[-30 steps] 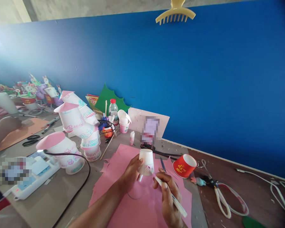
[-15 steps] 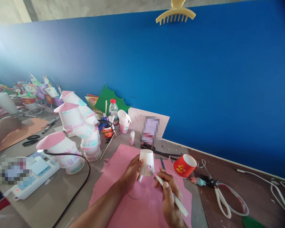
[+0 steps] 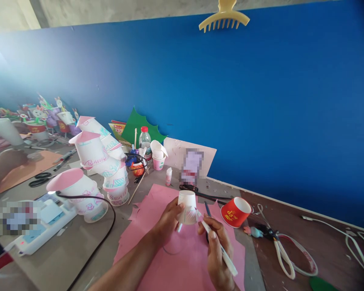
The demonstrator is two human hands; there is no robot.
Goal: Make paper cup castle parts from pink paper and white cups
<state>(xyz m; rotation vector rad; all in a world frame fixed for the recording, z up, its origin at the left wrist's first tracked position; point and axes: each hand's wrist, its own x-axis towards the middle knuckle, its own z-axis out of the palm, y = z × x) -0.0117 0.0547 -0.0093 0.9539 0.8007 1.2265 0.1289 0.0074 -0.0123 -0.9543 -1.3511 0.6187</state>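
Observation:
My left hand (image 3: 170, 218) grips a white paper cup (image 3: 187, 205) that is turned upside down, the thumb on its side. Pink strokes mark the cup's lower right part. In my right hand (image 3: 217, 246) is a white marker pen (image 3: 226, 256), slanting with its tip close to the cup's marked edge; whether the tip touches the cup I cannot tell. Both hands are above a pink paper sheet (image 3: 182, 270) with jagged edges. A dark pen (image 3: 208, 208) lies behind my right hand, and a red paper cup (image 3: 235, 212) rests tilted just beyond.
Decorated cup towers (image 3: 109, 165) stand to the left, beside a white power strip (image 3: 45, 232) with a black cable (image 3: 111, 224). A bottle (image 3: 144, 139) and stacked cups (image 3: 158, 155) are at the back. White-handled scissors (image 3: 283, 258) lie right. Another person's hand (image 3: 13, 159) is far left.
The marker has shifted slightly along the cup's lower edge, and the pink strokes there look wider. My left hand and the cup stay nearly in place.

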